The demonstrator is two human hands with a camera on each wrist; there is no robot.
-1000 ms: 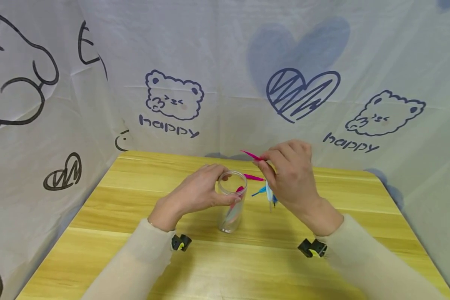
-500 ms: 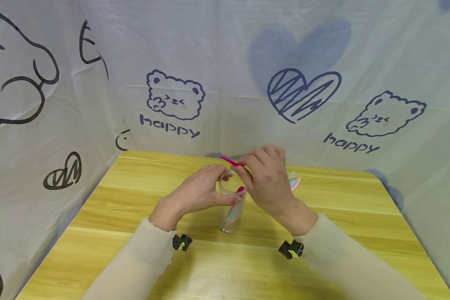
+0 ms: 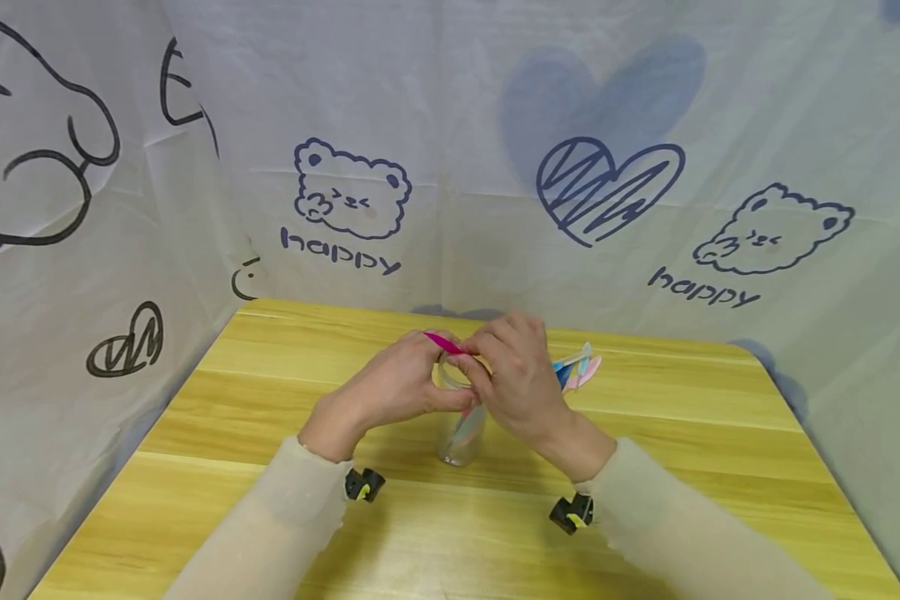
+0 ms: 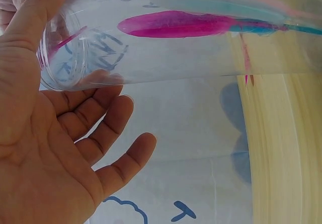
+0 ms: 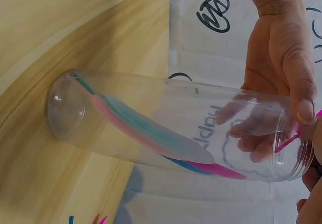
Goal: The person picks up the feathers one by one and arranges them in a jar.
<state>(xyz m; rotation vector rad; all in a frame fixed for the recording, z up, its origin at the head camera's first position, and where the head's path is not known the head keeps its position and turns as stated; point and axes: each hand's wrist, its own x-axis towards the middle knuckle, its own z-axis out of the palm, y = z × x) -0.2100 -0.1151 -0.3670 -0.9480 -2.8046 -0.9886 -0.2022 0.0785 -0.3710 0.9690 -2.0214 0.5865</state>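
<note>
Your left hand [image 3: 390, 379] grips the rim of a clear plastic cylindrical jar [image 3: 457, 456], roughly upright, while your right hand [image 3: 521, 375] pinches a bright magenta feather [image 3: 442, 342] at its mouth. The right wrist view reveals teal, pink and magenta feathers [image 5: 153, 126] inside; the head view shows loose blue and pink feathers [image 3: 587, 372] beyond your right hand. The pale yellow wooden surface [image 3: 450, 550] spreads wide toward you and both side edges.

Soft, even light fills the head view, with a pale sheen on the bench [image 3: 450, 525] and diffuse shadows beside the sleeves [image 3: 262, 517]. Wrist views look hazier; highlights glint on the jar [image 5: 166, 98].
</note>
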